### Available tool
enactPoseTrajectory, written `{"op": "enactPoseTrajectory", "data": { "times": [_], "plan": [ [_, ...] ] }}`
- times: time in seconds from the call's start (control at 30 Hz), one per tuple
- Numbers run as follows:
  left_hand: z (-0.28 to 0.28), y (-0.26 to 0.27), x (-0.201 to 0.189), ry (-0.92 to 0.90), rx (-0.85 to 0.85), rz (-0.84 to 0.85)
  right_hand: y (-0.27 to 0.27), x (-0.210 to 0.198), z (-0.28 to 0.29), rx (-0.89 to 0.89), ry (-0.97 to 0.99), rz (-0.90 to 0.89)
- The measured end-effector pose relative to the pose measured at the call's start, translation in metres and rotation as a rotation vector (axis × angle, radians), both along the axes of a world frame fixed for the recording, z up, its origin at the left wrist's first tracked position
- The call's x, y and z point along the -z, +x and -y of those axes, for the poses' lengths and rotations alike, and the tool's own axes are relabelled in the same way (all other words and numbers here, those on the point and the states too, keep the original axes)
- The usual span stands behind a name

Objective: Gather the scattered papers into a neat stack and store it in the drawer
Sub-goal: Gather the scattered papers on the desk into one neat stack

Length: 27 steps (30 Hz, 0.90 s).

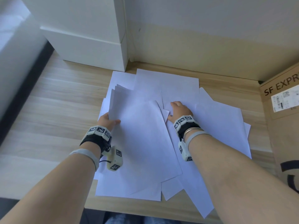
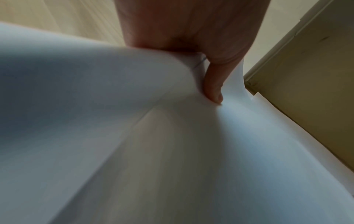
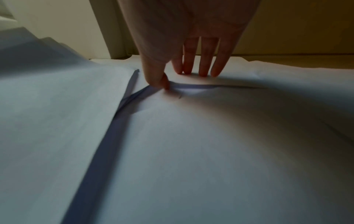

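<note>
Two hands are working on white papers spread over a wooden desk.

Head view: the left hand (image 1: 107, 121) is gripping a fanned bundle (image 1: 129, 107) at the left edge of the papers (image 1: 210, 126); the right hand (image 1: 180, 110) is lying flat on them. A cardboard box (image 1: 284, 126) is standing right of the papers, a white cabinet (image 1: 90, 46) behind them.
Left wrist view: the thumb (image 2: 213, 87) is pinching lifted sheets (image 2: 95, 91).
Right wrist view: straight fingers (image 3: 203, 63) are pressing the papers (image 3: 210, 136).

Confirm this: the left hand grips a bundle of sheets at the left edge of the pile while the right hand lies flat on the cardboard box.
Wrong on one count: the right hand lies on the scattered papers, not the cardboard box, as the head view shows. The left hand does grip the bundle of sheets.
</note>
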<state>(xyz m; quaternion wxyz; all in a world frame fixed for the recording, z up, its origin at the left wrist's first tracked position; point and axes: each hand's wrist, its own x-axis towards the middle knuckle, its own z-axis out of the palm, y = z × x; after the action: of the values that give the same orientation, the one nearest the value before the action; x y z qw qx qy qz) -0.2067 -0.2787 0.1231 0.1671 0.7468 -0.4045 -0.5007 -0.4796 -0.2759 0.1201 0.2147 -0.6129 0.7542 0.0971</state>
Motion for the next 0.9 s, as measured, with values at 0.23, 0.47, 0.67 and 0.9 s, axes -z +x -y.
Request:
{"op": "enactPoseTrajectory", "data": {
  "times": [0.23, 0.47, 0.67, 0.9],
  "plan": [
    [0.000, 0.003, -0.001, -0.003, -0.028, -0.022, 0.001, -0.012, 0.011, 0.006, -0.013, -0.056],
    [0.000, 0.016, -0.010, -0.003, -0.086, -0.026, -0.003, -0.033, 0.015, 0.298, -0.143, 0.079],
    [0.004, 0.009, -0.019, 0.016, -0.050, -0.023, 0.026, -0.052, 0.015, 0.308, -0.044, 0.276],
    [0.004, -0.006, -0.018, 0.012, -0.008, -0.021, 0.078, -0.044, -0.013, 0.153, 0.164, 0.447]
  ]
}}
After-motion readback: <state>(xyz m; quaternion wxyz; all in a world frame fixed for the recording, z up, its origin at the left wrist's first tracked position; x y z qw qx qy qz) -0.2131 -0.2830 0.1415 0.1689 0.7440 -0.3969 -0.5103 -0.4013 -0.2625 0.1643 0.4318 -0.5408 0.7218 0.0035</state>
